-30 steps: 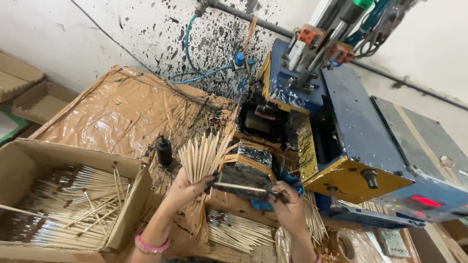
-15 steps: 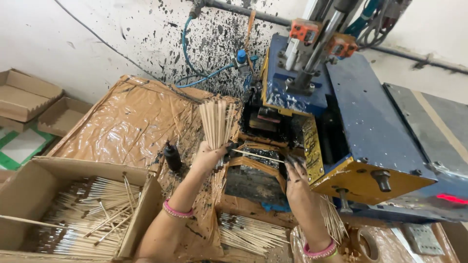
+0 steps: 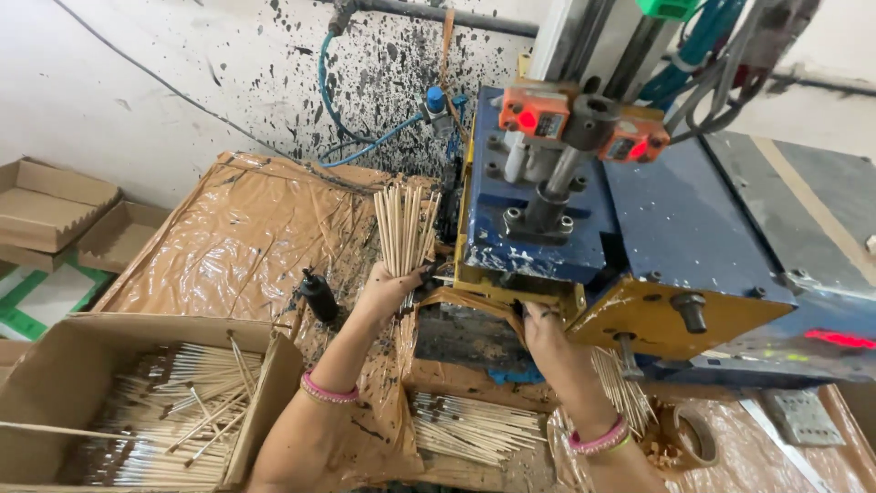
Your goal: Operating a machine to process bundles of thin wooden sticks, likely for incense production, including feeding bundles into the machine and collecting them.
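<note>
Gripping a fanned bundle of thin wooden sticks in the left hand, fingers closed around its lower end, stick tips pointing up above the knuckles. Reaching with the right hand under the blue and yellow press machine, fingertips hidden there, grip impossible to tell. Lying below both wrists, more sticks; sitting left of the left forearm, a cardboard box of sticks.

matt pale wooden sticks; glossy crinkled brown plastic sheet; chipped blue-painted metal machine.
</note>
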